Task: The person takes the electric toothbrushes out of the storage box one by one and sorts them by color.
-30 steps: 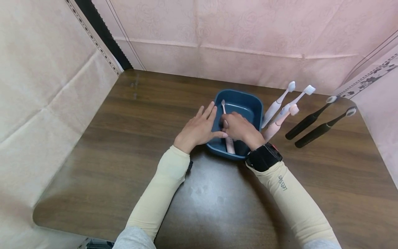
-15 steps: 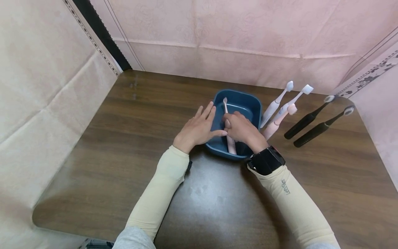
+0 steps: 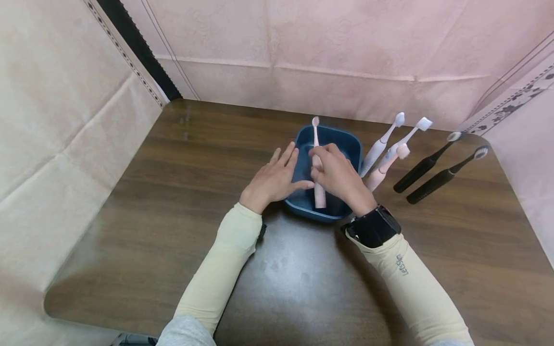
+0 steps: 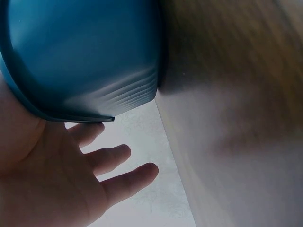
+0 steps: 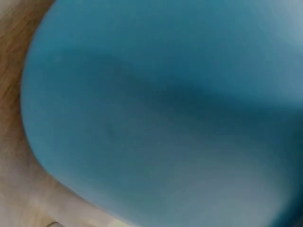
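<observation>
In the head view my right hand (image 3: 339, 175) pinches a pink electric toothbrush (image 3: 320, 194) by its handle, brush head pointing to the back. The toothbrush overlaps the blue bin (image 3: 318, 215), its head reaching past the bin's far rim. My left hand (image 3: 274, 180) lies along the bin's left side, fingers straight and spread, thumb over the rim. From below, the left wrist view has the left hand (image 4: 57, 175) against the rim of the bin (image 4: 85, 52), whose outer wall fills the top left. Only the blurred bin (image 5: 142, 142) fills the right wrist view; the right hand is outside it.
Right of the bin lie two white electric toothbrushes (image 3: 375, 153) and another pink toothbrush (image 3: 375, 179). Farther right are two black toothbrushes (image 3: 417, 175), side by side. The brown wooden table (image 3: 173, 216) ends at a pink cloth (image 3: 337, 48) behind.
My right hand has raised the pink toothbrush from the bin's floor and straightened it, its head moving back past the far rim. My left hand has stayed at the bin's side.
</observation>
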